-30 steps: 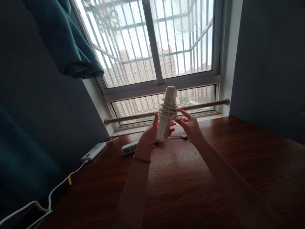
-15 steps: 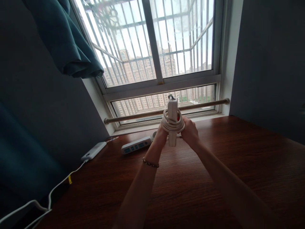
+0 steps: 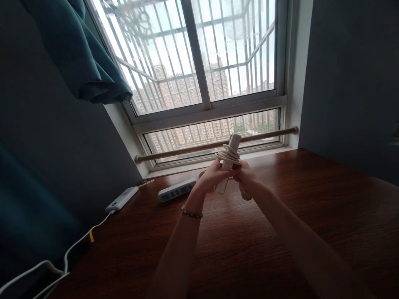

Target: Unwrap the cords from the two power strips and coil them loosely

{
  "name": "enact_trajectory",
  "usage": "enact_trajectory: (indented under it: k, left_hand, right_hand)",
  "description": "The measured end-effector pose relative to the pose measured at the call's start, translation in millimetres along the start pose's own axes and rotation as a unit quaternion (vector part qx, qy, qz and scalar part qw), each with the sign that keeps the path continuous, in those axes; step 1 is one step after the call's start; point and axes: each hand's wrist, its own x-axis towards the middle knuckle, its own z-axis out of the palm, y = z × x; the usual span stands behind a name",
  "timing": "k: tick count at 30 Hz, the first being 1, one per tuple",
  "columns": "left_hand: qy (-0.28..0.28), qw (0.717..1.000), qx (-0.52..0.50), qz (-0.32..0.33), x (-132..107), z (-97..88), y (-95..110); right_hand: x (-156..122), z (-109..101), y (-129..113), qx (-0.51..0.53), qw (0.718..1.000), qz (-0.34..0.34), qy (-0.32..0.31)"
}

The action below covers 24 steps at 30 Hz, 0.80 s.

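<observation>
A white power strip, its pale cord wound several times around its middle, is held up over the table between my hands, leaning with its top to the right. My left hand, closed, grips the strip from the left side, a beaded bracelet on its wrist. From the other side my right hand closes around the strip and cord. A pale lump, perhaps cord or a plug, hangs below the right fingers. Some fingertips are hidden behind the strip.
On the brown wooden table, another power strip lies behind my left hand. A white power bank-like box with a white cable lies at the left edge. A horizontal rod crosses before the window. A blue curtain hangs left.
The wrapped power strip has gone from upright to tilted, its top now to the right and slightly lower. Both hands have shifted, and the pale lump now shows under my right hand.
</observation>
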Motion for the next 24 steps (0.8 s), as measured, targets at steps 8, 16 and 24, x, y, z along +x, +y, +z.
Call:
enact_trajectory:
  k: [8,16,24]
  left_hand:
    - [-0.101,0.994,0.023,-0.025,-9,-10.4,15]
    - [-0.041,0.998,0.008,-0.044,-10,-26.9,5]
    - [-0.033,0.997,0.056,-0.035,-11,-28.2,4]
  right_hand:
    - [3,5,5,-0.056,0.998,0.039,-0.005]
    - [0,3,1,-0.341,0.926,-0.150,0.066]
    - [-9,2,-16,-0.510,0.847,-0.142,0.048]
